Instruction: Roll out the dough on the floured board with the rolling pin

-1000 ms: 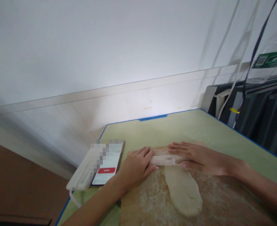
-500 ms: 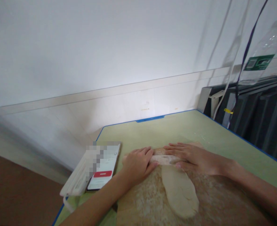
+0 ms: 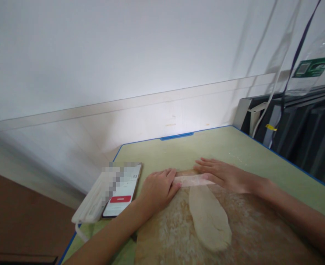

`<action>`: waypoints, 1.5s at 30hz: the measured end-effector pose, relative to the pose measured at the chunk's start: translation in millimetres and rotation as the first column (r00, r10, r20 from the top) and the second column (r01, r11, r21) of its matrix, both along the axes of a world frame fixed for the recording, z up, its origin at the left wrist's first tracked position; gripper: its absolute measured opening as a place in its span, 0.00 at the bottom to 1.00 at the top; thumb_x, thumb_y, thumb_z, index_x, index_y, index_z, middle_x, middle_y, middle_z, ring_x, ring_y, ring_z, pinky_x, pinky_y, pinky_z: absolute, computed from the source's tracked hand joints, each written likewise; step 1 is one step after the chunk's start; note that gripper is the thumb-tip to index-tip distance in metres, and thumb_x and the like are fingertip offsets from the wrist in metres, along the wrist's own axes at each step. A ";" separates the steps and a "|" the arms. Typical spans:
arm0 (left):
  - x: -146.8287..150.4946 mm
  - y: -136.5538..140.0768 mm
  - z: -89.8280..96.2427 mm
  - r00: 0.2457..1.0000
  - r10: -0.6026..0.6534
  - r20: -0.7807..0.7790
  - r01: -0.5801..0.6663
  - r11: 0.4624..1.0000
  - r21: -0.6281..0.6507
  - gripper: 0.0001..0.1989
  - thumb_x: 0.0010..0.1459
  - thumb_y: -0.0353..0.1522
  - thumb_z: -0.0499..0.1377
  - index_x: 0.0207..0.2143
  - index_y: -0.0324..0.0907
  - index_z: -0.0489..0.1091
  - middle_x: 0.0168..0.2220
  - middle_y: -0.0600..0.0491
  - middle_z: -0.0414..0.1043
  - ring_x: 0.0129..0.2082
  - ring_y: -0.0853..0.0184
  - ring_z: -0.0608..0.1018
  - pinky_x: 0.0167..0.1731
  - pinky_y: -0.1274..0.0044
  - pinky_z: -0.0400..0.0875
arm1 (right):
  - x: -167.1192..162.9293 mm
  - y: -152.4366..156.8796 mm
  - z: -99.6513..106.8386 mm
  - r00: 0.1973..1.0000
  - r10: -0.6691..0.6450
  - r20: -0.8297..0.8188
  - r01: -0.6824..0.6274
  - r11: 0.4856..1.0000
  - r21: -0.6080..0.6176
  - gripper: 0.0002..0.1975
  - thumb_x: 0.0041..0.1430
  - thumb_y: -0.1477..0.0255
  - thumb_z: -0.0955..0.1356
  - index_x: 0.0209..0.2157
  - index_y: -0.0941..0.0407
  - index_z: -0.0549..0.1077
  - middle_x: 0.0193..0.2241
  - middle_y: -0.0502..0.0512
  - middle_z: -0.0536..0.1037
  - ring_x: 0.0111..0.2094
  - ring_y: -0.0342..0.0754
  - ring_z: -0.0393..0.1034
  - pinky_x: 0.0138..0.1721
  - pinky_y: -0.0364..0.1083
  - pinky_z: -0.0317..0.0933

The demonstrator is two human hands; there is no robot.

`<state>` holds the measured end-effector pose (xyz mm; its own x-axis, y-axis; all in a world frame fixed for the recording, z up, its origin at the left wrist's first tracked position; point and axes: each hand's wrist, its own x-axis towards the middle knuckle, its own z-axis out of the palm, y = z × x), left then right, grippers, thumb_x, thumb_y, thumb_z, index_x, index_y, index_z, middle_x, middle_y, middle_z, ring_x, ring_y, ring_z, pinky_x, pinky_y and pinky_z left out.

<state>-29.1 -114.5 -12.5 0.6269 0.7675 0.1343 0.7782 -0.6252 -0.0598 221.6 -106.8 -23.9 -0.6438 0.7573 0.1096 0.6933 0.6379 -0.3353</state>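
Note:
A pale, flour-dusted rolling pin (image 3: 191,180) lies crosswise over the far end of a long, flat oval of dough (image 3: 210,219). Over the pin's left end, my left hand (image 3: 159,189) is closed, fingers on the far side and thumb on the near side. My right hand (image 3: 223,175) bears on the right end, its fingers reaching past the pin and its thumb against it. Both pin ends are hidden under the hands. Beneath the dough is a floury wooden board (image 3: 168,235).
The board rests on a green table (image 3: 156,154) with a blue edge, against a white wall. A phone (image 3: 122,191) leans on a white device (image 3: 89,206) at the left. Dark panels (image 3: 303,121), hanging cords and a plastic bottle (image 3: 314,68) are at the right.
The rolling pin has moved slightly away from me toward the dough's far end, both hands with it. My right hand's fingers now stretch farther forward. The view has shifted a little.

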 end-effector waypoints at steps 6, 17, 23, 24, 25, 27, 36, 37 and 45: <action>6.5 -20.7 3.4 0.995 0.049 -0.081 -0.050 0.999 -0.006 0.27 0.58 0.44 0.49 0.51 0.29 0.59 0.50 0.36 0.65 0.50 0.56 0.68 0.48 0.67 0.64 | 2.5 -17.1 15.0 0.990 0.128 0.066 -0.126 0.991 -0.032 0.28 0.61 0.59 0.57 0.60 0.55 0.50 0.59 0.61 0.53 0.59 0.56 0.44 0.56 0.61 0.43; 2.3 -12.7 -0.9 0.992 -0.103 -0.079 0.103 0.995 0.005 0.22 0.59 0.38 0.50 0.51 0.31 0.59 0.50 0.38 0.65 0.51 0.58 0.68 0.48 0.69 0.63 | -5.7 -19.5 7.4 0.993 0.109 0.046 -0.113 0.988 0.104 0.25 0.62 0.62 0.57 0.58 0.56 0.56 0.56 0.60 0.61 0.56 0.52 0.53 0.55 0.56 0.50; -2.5 -0.8 0.3 0.993 -0.110 -0.046 0.109 0.993 -0.036 0.21 0.62 0.38 0.46 0.53 0.36 0.57 0.53 0.42 0.63 0.52 0.60 0.67 0.48 0.69 0.63 | -6.0 -9.5 5.0 0.999 0.055 -0.002 -0.054 0.995 0.086 0.23 0.62 0.62 0.56 0.56 0.56 0.60 0.55 0.61 0.63 0.55 0.53 0.56 0.54 0.56 0.51; -3.0 0.5 0.8 0.993 -0.112 -0.041 0.111 0.993 -0.041 0.20 0.62 0.38 0.45 0.53 0.37 0.57 0.53 0.43 0.63 0.51 0.61 0.67 0.48 0.69 0.63 | -6.1 -8.7 5.0 0.999 0.042 -0.015 -0.040 0.996 0.080 0.23 0.62 0.62 0.56 0.55 0.56 0.61 0.54 0.60 0.64 0.55 0.53 0.56 0.54 0.56 0.51; -3.6 1.9 1.4 0.993 -0.115 -0.035 0.113 0.993 -0.044 0.20 0.62 0.38 0.44 0.53 0.37 0.57 0.53 0.44 0.63 0.51 0.62 0.68 0.48 0.70 0.63 | -6.2 -7.9 5.0 0.999 0.031 -0.030 -0.029 0.997 0.072 0.22 0.62 0.62 0.56 0.54 0.56 0.62 0.54 0.59 0.65 0.55 0.53 0.57 0.54 0.55 0.51; -5.1 4.7 2.7 0.993 -0.114 -0.024 0.113 0.993 -0.044 0.20 0.63 0.38 0.43 0.53 0.38 0.57 0.52 0.46 0.64 0.49 0.62 0.70 0.46 0.70 0.64 | -6.1 -6.5 4.9 0.998 0.002 -0.065 0.002 0.998 0.059 0.22 0.62 0.62 0.55 0.53 0.55 0.64 0.53 0.57 0.66 0.54 0.53 0.57 0.54 0.56 0.52; -14.3 10.8 1.2 0.999 0.045 -0.003 -0.045 0.999 -0.014 0.20 0.63 0.40 0.41 0.48 0.39 0.63 0.40 0.47 0.72 0.39 0.60 0.75 0.38 0.69 0.67 | 2.3 -3.3 -2.1 0.998 -0.039 -0.044 0.043 0.993 0.109 0.23 0.63 0.61 0.54 0.52 0.58 0.63 0.54 0.60 0.65 0.55 0.52 0.56 0.54 0.54 0.52; -14.6 10.5 0.6 0.999 0.045 0.000 -0.045 0.999 -0.012 0.20 0.62 0.40 0.42 0.49 0.39 0.63 0.40 0.47 0.72 0.39 0.60 0.75 0.38 0.69 0.67 | 2.3 -4.0 -3.4 0.999 -0.030 -0.026 0.034 0.989 0.147 0.22 0.62 0.61 0.55 0.52 0.59 0.64 0.54 0.61 0.64 0.55 0.53 0.56 0.53 0.54 0.53; -13.1 6.7 -0.6 0.999 0.050 -0.004 -0.050 0.999 0.003 0.19 0.62 0.39 0.44 0.48 0.39 0.62 0.39 0.47 0.73 0.40 0.60 0.74 0.40 0.69 0.66 | -4.8 -7.9 1.6 0.986 0.022 0.163 -0.092 0.894 0.439 0.19 0.60 0.60 0.58 0.36 0.60 0.71 0.35 0.63 0.71 0.40 0.55 0.64 0.49 0.58 0.54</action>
